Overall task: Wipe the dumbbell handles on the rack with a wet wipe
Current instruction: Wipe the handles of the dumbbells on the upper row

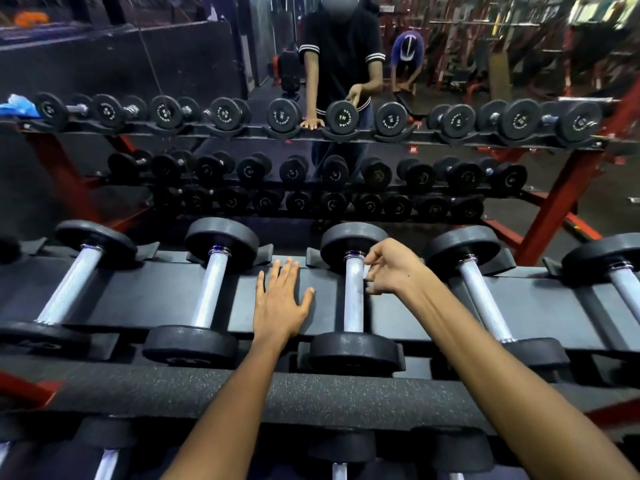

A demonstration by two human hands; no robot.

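Several black dumbbells with silver knurled handles lie side by side on the top tier of the rack. My right hand is at the far end of the middle dumbbell's handle, fingers curled and pinching a small pale wet wipe against the handle's right side. Most of the wipe is hidden by my fingers. My left hand rests flat, fingers spread, on the black shelf between that dumbbell and the one to its left.
More dumbbells lie at the far left and to the right. A lower tier shows below a padded rail. A mirror behind the rack reflects the rack, me and another person. A blue bundle appears in the reflection.
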